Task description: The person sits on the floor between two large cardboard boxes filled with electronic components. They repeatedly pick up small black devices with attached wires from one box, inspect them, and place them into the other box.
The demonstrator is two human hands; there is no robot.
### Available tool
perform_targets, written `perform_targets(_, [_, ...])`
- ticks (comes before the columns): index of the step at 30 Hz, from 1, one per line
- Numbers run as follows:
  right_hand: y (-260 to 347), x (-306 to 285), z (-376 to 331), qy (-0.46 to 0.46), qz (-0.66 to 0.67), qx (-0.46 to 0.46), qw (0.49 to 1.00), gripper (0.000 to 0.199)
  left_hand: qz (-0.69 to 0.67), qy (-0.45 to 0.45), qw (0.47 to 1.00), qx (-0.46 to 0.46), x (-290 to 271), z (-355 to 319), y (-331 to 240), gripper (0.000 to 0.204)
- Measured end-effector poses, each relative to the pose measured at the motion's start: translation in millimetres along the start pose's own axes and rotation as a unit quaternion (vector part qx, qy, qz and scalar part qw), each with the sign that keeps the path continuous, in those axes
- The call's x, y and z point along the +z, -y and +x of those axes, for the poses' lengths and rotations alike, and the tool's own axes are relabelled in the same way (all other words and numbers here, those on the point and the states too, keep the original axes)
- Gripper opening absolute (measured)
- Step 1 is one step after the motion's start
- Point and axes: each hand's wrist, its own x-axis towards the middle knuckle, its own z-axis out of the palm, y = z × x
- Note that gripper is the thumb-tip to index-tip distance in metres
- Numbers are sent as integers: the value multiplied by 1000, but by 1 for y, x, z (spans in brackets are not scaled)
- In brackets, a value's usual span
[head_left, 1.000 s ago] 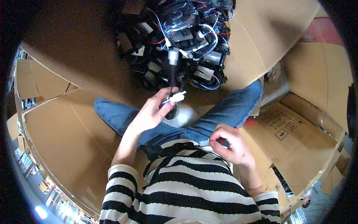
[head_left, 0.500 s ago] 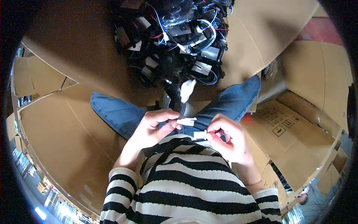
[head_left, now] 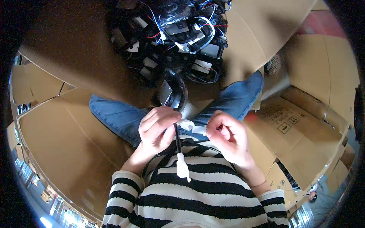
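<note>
Between my hands two small white plastic wire connectors meet end to end. My left hand (head_left: 157,127) is closed, pinching the left connector (head_left: 185,124) with its thumb and fingers. The right connector (head_left: 199,130) is in the closed fingertips of my right hand (head_left: 228,136). A black cable (head_left: 178,141) runs down beside my left fingers and ends in a larger white plug (head_left: 182,167) over the striped shirt. Just beyond my left hand, a curved glossy black part (head_left: 176,89) with a metal plate lies between my knees. The wires at the connectors are mostly hidden by my fingers.
A heap of black parts (head_left: 178,28) with metal plates and red, blue and white wires lies ahead in a large cardboard box (head_left: 262,34). Cardboard flaps (head_left: 68,144) surround me at the left. A printed carton (head_left: 292,117) stands at the right.
The two connectors, apart before, now meet. The larger white plug on the black cable has swung from above my left hand to below it. The glossy black part now shows more between my knees.
</note>
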Motion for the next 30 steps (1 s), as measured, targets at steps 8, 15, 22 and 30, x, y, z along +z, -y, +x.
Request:
perform_targets(8, [-7,4,2,-62,-120,-18,991,6,150,6,983,110,-5,3,0,16])
perform_targets(15, [-8,-8,6,-75,-96,21,992,5,-10,61,995,-74,-2,2,5,15])
perform_targets(22, [11,-26,-6,-25,-66,-20,997,1,-237,82,944,-216,-4,-4,9,24])
perform_targets(30, [16,-27,1,3,-64,-74,995,2,-216,134,952,-168,-13,-7,10,22])
